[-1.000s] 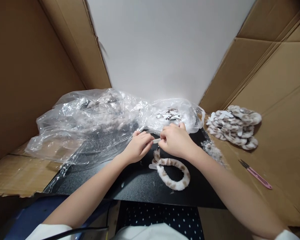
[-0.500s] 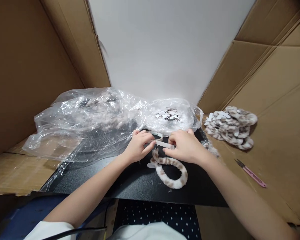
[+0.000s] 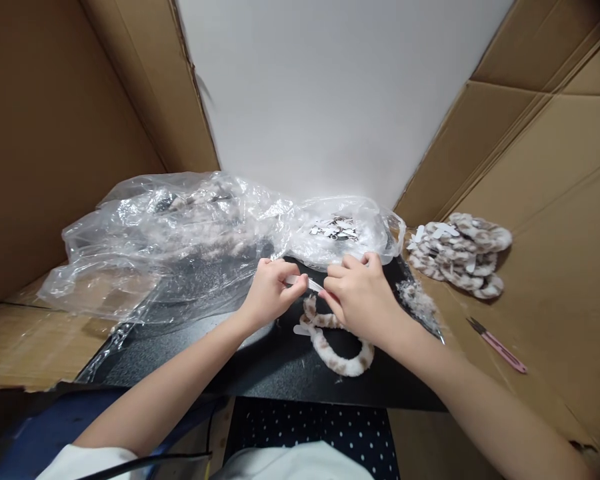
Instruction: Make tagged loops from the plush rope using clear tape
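Note:
Above the black table surface, my left hand (image 3: 276,291) pinches one end of a narrow white strip (image 3: 314,285) between thumb and fingers. My right hand (image 3: 356,291) has its fingers closed at the other end, so the strip spans the short gap between them. Just below lies a fuzzy white loop with brown spots (image 3: 337,360), its ends crossed at the upper left. A small white tab (image 3: 301,330) sticks out at that crossing. Part of the loop is hidden behind my right hand.
A clear plastic bag (image 3: 180,227) with fluffy material lies at the left. Behind my hands, another bag (image 3: 370,220) holds small metal-and-white pieces (image 3: 336,229). Several spotted loops (image 3: 460,257) are piled on cardboard at the right, near pink-handled thread snips (image 3: 500,347).
The strip's printed loop, visible between my hands earlier, no longer shows. My right hand has turned and shifted slightly left, covering part of the fuzzy loop.

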Demonstrator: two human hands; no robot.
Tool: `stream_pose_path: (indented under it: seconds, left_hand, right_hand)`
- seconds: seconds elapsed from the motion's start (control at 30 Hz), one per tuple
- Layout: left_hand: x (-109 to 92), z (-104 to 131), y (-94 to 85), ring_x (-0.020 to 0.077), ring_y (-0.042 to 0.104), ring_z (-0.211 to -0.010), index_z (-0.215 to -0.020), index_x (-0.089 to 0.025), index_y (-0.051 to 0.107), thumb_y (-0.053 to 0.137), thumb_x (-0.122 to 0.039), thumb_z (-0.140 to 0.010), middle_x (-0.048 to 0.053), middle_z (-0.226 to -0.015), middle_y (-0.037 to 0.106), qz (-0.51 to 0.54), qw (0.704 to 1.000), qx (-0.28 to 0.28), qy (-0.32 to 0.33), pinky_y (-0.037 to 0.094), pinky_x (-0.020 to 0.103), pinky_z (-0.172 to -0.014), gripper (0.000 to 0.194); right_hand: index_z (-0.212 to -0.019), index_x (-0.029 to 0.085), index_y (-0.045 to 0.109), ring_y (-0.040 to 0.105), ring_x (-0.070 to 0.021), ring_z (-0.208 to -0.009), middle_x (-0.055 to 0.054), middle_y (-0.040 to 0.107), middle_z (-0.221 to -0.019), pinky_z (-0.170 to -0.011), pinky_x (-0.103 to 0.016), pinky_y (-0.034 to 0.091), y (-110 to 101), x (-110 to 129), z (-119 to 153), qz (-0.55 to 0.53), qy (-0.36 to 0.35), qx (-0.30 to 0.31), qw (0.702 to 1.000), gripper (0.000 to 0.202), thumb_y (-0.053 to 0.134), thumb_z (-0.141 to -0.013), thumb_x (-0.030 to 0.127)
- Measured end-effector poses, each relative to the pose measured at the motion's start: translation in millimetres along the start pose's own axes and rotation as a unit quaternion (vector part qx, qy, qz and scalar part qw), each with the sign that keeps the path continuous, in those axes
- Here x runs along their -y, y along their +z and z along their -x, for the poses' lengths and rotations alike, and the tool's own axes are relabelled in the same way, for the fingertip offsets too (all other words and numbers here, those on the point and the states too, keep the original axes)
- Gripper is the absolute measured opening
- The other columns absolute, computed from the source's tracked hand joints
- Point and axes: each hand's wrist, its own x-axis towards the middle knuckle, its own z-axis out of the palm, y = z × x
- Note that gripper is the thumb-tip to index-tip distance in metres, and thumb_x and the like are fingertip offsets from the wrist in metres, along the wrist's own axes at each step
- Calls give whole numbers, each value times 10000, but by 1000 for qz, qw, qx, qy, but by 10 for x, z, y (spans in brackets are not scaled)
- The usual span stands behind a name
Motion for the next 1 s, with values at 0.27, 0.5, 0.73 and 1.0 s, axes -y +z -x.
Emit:
stream_pose_path:
  seconds: [0.27, 0.5, 0.73, 1.0]
  left_hand:
    - [-162, 193, 128, 105, 414, -505, -521, -175, 398, 503, -280, -846, -47, -477, 456, -1, 999, 28, 27, 334, 315, -659, 358]
    - [-13, 246, 21, 112, 384, -470, -507, -182, 362, 481, -276, -869, -48, -450, 406, -22, 1000, 2, 18, 307, 304, -609, 392]
    - [319, 328, 110, 237, 544, -822, -814, -206, 628, 521, -253, -883, 61, -856, 658, -166, 985, 19, 30, 306, 384, -760, 136]
    - [226, 471, 87, 218, 523, -825, -816, -224, 711, 540, -411, -892, 55, -848, 636, -121, 982, 140, 48, 319, 360, -732, 264]
  right_hand:
    - [-726, 189, 636, 435, -227, -782, -69, 598, -716, -803, -451, 239, 86, 205, 347, 60, -22, -26, 998, 234, 476, -882, 116]
    - [-653, 204, 583, 422, -199, -705, -43, 555, -669, -754, -427, 273, -100, 188, 785, 0, 30, -93, 995, 273, 482, -904, 167]
    - [-1245, 303, 496, 548, -213, -1044, -62, 548, -1153, -848, -364, 464, 324, -202, 902, -440, 222, -83, 866, 379, 571, -876, 346]
    - [-1404, 301, 284, 581, -219, -1078, -66, 603, -1124, -939, -430, 471, 1082, -57, 830, -409, 254, -136, 866, 707, 602, -786, 170]
